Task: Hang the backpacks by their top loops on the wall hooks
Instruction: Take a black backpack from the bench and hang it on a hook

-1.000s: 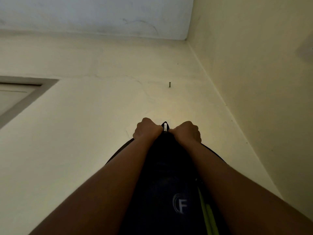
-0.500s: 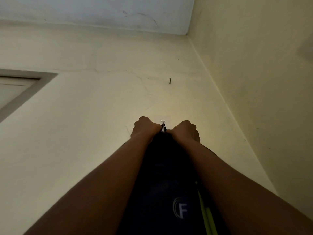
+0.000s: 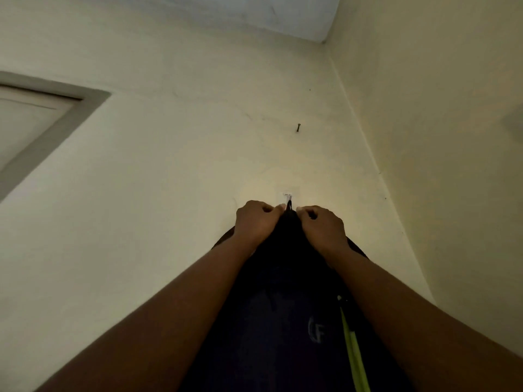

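Observation:
A dark navy backpack (image 3: 283,321) with an "F" logo and a lime-green strip is pressed up against the cream wall between my forearms. My left hand (image 3: 256,222) and my right hand (image 3: 322,226) grip its top edge on either side of the thin black top loop (image 3: 289,206). The loop reaches up to a small clear hook (image 3: 288,197) stuck on the wall, just above my knuckles. Whether the loop sits over the hook is too small to tell.
A dark nail (image 3: 298,127) sticks out of the wall above the hook. A grey frame (image 3: 51,131) is at the left. The side wall (image 3: 438,137) meets this wall at a corner on the right. The ceiling (image 3: 254,12) is overhead.
The backpack's top has dropped slightly, so the clear hook now shows above the loop. My fingers have loosened a little at the knuckles. The view has tilted down.

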Demonstrator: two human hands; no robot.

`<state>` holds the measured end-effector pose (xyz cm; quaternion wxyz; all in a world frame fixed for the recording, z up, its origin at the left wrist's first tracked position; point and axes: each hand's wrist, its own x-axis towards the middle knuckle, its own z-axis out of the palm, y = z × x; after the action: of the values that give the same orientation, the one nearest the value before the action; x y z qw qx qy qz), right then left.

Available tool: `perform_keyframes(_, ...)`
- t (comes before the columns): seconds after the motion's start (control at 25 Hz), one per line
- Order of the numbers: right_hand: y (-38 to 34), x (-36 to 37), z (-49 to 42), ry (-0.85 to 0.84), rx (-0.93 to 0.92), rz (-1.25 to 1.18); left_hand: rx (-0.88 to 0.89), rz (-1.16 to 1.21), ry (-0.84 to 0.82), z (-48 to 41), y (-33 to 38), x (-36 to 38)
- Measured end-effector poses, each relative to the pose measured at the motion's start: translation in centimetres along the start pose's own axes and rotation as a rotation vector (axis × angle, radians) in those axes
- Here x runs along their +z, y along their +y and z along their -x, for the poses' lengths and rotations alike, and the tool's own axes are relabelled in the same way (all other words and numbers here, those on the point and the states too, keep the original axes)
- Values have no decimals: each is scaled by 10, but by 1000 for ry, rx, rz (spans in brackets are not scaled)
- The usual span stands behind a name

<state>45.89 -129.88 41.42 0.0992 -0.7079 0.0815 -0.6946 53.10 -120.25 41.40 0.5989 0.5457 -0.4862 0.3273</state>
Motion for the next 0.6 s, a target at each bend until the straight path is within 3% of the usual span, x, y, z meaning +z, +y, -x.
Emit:
perform_keyframes(0.16, -35, -13, 47, 4, 70, 44, 29, 102, -46, 35, -9, -19)
perform_keyframes(0.4, -90, -25, 131, 42, 378, -34, -47, 401, -140, 99, -18, -51)
perform_keyframes(0.6, -104, -43, 191, 98, 546, -3, -271, 704, -293, 153, -11, -88)
